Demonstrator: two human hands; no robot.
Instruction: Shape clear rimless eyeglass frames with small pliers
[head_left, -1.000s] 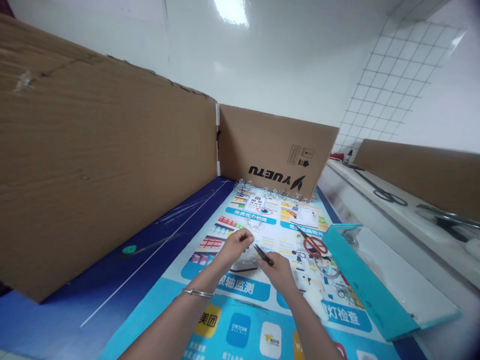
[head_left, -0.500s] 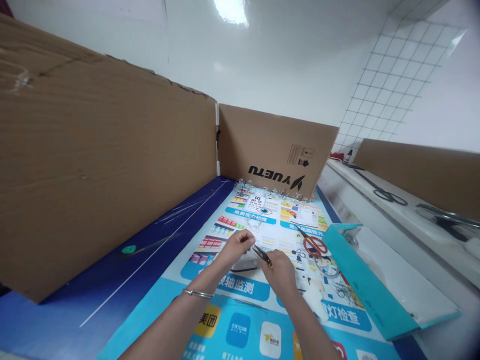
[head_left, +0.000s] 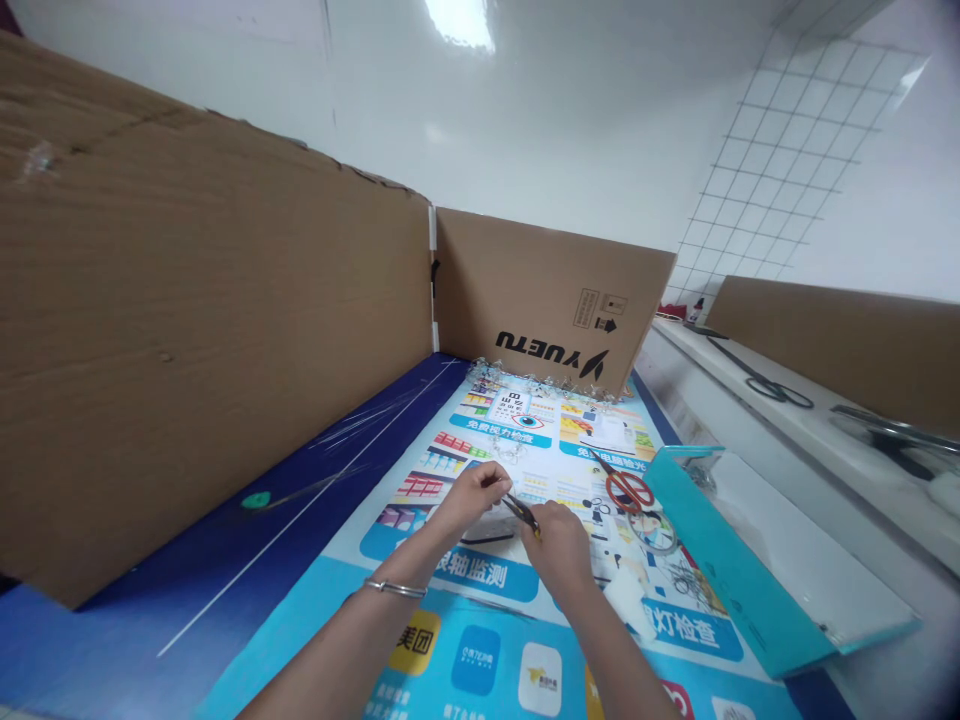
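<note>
A tall brown corrugated cardboard panel [head_left: 187, 330] stands far left of the grip, beyond a blue printed paper poster [head_left: 480, 590] spread under both hands. Left hand [head_left: 471, 497], silver bangle [head_left: 395, 588] on its wrist, has fingers curled; cannot tell whether it grips anything. Just below it lies a crumpled clear plastic piece [head_left: 491, 525]. Right hand [head_left: 559, 548] is closed on slim dark metal pliers [head_left: 521, 513], tips toward the left hand. Right of the grip: red-handled steel scissors [head_left: 628, 492] on the poster, then a teal-rimmed white tray [head_left: 739, 570]

A makeshift workshop corner: cardboard partitions [head_left: 225, 350], a printed banner [head_left: 300, 620] as bench cover, white grid-lined tile wall [head_left: 780, 170].
</note>
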